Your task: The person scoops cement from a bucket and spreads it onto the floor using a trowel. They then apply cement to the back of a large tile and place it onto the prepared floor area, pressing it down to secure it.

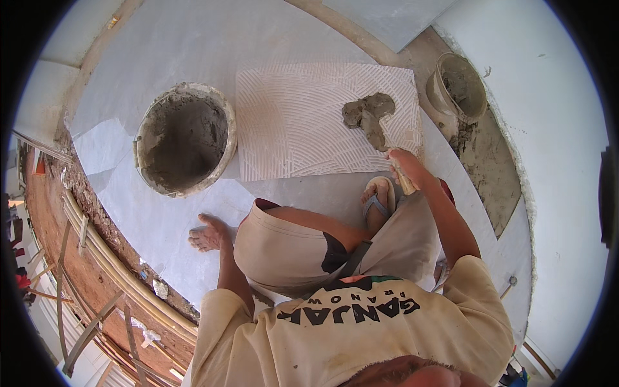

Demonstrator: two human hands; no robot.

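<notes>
My right hand (411, 169) is wrapped round the wooden handle of a trowel (405, 183). Grey wet mortar (376, 103) covers the trowel's blade and lies in a lump on the right part of a large tile (290, 122). That tile lies with its ridged, patterned side up in front of my crouched legs. My left hand (207, 235) holds nothing; its fingers are spread low beside my left knee, and I cannot tell whether it touches the floor. Ahead of it stands a round bucket (143, 151), its inside coated with mortar.
A second, smaller bucket (431, 97) with mortar in it stands by the white wall (554, 129) at the right. Bare mortar bed (491, 187) runs along that wall. Smooth grey tiles (155, 58) form the floor. Left, past a rough edge, lie long poles (116, 248) over reddish soil.
</notes>
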